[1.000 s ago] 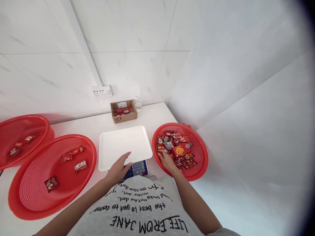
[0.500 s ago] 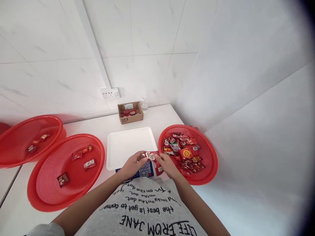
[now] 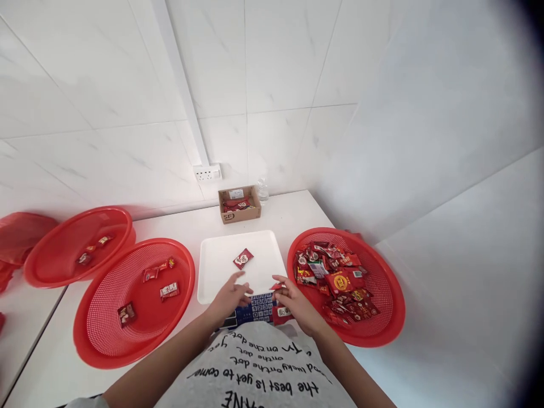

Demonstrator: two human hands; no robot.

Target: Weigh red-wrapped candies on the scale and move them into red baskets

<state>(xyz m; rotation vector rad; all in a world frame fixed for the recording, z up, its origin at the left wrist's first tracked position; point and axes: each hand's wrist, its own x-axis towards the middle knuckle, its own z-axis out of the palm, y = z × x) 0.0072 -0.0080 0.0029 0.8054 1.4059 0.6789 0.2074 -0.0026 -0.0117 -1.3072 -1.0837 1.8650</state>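
Observation:
My left hand [image 3: 230, 297] hovers over the near left part of the white scale tray [image 3: 211, 255], fingers spread and holding nothing. A small red packet with white lettering [image 3: 243, 259] lies on the tray, just beyond that hand's fingertips. At the tray's near right corner, my right hand [image 3: 297, 303] has a bit of red wrapper [image 3: 276, 287] between its fingers; most of that piece is hidden. Below these fingers shows another red packet [image 3: 283, 313], and I cannot tell whether it is held or lies beside the blue keypad [image 3: 260, 306].
A red basket [image 3: 393, 303] heaped with red packets stands at the right. Two red baskets [image 3: 91, 340] with a few packets stand at the left. An SF cardboard box [image 3: 241, 214] holding packets and a clear plastic bottle [image 3: 262, 190] sit near the wall.
The lettered packet that both hands held now lies on the tray. My hands have moved apart, and my left fingers have spread. The view has shifted slightly.

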